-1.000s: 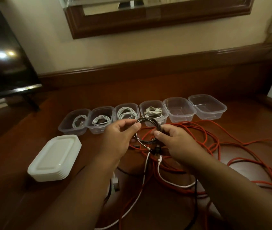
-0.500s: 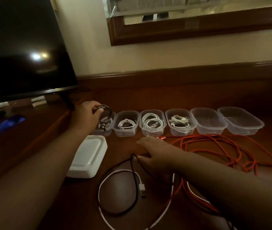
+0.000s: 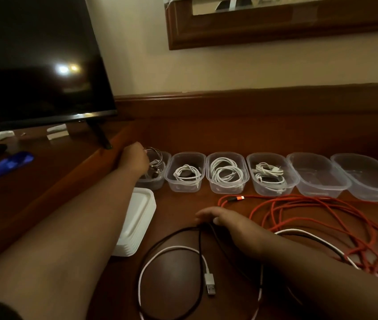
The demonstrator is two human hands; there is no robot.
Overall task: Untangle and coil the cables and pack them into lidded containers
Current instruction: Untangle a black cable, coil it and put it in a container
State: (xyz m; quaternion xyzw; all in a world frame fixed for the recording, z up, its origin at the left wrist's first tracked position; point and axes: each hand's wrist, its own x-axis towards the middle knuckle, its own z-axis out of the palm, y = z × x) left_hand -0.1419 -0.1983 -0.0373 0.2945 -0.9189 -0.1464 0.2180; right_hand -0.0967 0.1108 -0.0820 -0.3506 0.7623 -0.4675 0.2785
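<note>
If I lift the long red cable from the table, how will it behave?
The red cable will probably be floppy, since it lies in many loose loops. These overlap, and black and white cables cross them near the right arm, so it may snag. Its thin cord suggests it is light.

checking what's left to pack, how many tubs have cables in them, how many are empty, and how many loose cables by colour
tubs with cables: 4
empty tubs: 2
loose orange cables: 1
loose white cables: 1
loose black cables: 1
total: 9
</note>
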